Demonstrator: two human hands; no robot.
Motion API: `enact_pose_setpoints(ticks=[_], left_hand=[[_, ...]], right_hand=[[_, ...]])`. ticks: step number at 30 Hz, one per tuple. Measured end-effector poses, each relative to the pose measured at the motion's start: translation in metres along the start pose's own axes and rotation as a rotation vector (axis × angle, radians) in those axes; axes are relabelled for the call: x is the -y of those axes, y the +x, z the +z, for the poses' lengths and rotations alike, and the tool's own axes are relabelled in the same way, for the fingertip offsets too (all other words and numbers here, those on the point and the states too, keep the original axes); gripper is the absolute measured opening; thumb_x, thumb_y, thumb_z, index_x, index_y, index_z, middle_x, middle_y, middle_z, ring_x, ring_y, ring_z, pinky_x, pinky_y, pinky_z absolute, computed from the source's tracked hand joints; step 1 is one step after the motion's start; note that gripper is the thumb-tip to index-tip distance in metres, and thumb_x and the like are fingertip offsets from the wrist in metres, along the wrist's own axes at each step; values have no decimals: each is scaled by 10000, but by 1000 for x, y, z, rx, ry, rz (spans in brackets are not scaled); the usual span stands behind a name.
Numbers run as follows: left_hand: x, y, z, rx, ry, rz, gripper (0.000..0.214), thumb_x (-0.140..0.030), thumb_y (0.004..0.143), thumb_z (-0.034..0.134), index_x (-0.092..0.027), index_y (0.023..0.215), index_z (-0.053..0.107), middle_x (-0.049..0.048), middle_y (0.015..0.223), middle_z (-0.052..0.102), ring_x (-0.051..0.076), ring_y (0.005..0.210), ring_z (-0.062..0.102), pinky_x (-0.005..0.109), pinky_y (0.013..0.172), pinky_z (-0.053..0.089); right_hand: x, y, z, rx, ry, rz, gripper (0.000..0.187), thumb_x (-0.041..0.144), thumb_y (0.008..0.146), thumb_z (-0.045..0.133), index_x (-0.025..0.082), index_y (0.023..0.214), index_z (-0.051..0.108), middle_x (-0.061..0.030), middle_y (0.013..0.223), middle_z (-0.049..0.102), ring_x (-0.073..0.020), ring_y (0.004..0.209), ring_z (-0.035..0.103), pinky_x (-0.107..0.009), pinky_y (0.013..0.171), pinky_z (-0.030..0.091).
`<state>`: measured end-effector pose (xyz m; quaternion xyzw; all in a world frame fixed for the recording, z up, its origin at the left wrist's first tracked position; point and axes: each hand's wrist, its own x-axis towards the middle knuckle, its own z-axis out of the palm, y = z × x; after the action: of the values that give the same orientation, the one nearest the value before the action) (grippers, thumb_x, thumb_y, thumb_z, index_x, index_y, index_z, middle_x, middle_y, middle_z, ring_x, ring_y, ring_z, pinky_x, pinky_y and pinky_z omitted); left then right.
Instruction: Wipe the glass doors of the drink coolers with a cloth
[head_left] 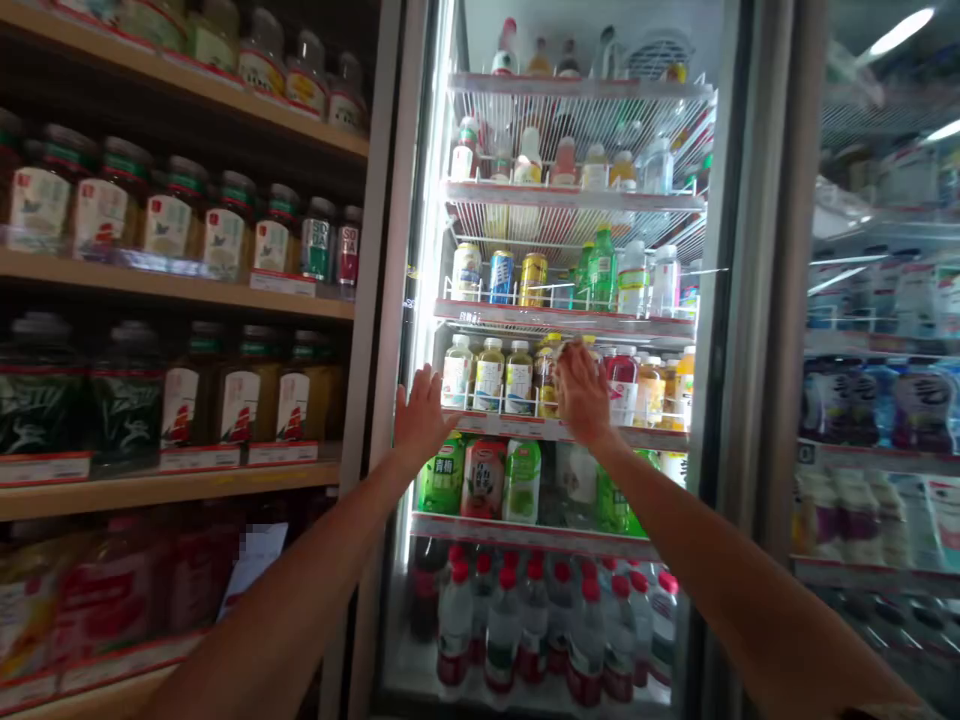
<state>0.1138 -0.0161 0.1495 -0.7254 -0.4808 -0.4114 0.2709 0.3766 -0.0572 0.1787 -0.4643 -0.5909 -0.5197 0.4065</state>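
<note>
Both hands look open and empty, left hand (424, 415) just left of centre, right hand (583, 395) right of it, can't tell if they're touching anything. Past them, mid-frame, the cooler's bottles (518, 380) sit packed tight, so if no glass is between, a clumsy push could topple some.

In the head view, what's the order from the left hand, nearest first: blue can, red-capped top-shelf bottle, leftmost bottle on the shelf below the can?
From the left hand:
1. Leftmost bottle: just to its right.
2. Blue can: one shelf higher.
3. Red-capped bottle: top shelf.
</note>
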Motion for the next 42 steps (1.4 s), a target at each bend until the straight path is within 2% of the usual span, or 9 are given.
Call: enact_pose_setpoints(ticks=[2,4,10,12,17,24,30,37,42], left_hand=[[7,0,3,10,4,16,723,-448,855,441,-99,1434,186,171,1502,157,293,1392,146,526,1098,183],[10,0,5,21,15,32,725,-443,850,450,-98,1433,191,167,1505,141,292,1393,140,523,1100,183],[13,-1,1,33,37,46,710,-402,834,489,-99,1420,228,146,1510,150,278,1392,159,522,1103,188],[17,0,-2,25,42,68,667,-393,842,474,-118,1411,261,144,1501,192,271,1387,181,526,1104,183],[31,4,-14,43,67,34,635,-388,846,463,-94,1388,306,180,1481,224,285,1376,213,528,1093,201],[46,2,-29,154,76,59,615,-324,816,522,-104,1362,343,169,1472,261,261,1374,227,504,1099,205],[63,-3,-36,183,71,92,571,-298,805,528,-112,1328,394,153,1471,277,252,1365,257,485,1096,241],[80,2,-37,137,23,3,665,-302,807,514,-100,1394,273,146,1494,216,262,1377,221,513,1100,212],[87,9,-37,115,31,4,670,-318,823,490,-101,1406,242,135,1504,185,261,1386,192,524,1104,196]], right_hand=[[-8,8,-1,-98,-24,166,512,203,895,336,161,1405,323,-128,1454,336,-271,1380,214,-531,1085,220],[-1,7,2,-97,-26,156,505,192,896,326,157,1399,336,-131,1454,336,-274,1384,200,-527,1078,234],[43,-9,12,152,15,-419,520,115,875,349,208,1387,352,-41,1442,381,-184,1388,201,-421,1119,196],[38,2,13,95,7,-342,516,130,881,352,210,1391,343,-54,1443,378,-184,1386,209,-436,1123,170],[33,36,19,-144,26,128,506,187,895,325,179,1401,326,-129,1457,334,-245,1393,183,-521,1088,194],[97,33,32,140,112,-434,587,66,827,380,195,1398,327,-67,1458,350,-194,1396,178,-454,1113,189],[101,77,33,50,77,-51,523,98,849,355,145,1369,382,-109,1472,307,-271,1385,201,-516,1081,207],[146,66,49,177,147,-541,555,72,829,378,156,1377,357,-61,1477,311,-209,1398,165,-458,1114,182],[150,119,49,149,156,-273,522,81,832,378,155,1348,406,-89,1479,301,-248,1388,192,-515,1110,150]])
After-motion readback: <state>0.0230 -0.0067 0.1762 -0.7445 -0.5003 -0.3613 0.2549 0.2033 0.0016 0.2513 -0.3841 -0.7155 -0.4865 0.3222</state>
